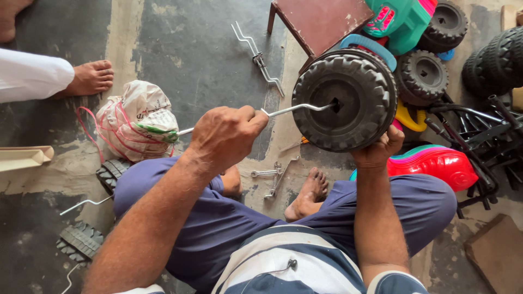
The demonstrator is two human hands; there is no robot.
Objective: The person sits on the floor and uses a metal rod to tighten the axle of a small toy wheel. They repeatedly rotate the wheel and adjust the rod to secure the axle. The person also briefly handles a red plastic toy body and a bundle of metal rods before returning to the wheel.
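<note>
**Packaging in view: one sack, one carton piece**

Printed sack (137,121): on the floor, upper left of the seated person's knee. Lumpy, bulging, off-white with green and red print, pink-red cord looped around it and trailing left. Print too crumpled to make out.

Cardboard piece (24,158): left edge, just below sack level. Flat, folded, tan-beige, partly cut off by the frame.

No screens or signs.

bag (136,120) left of wheel (344,99), wrenches (275,178) on floor (201,49) between feet
</note>
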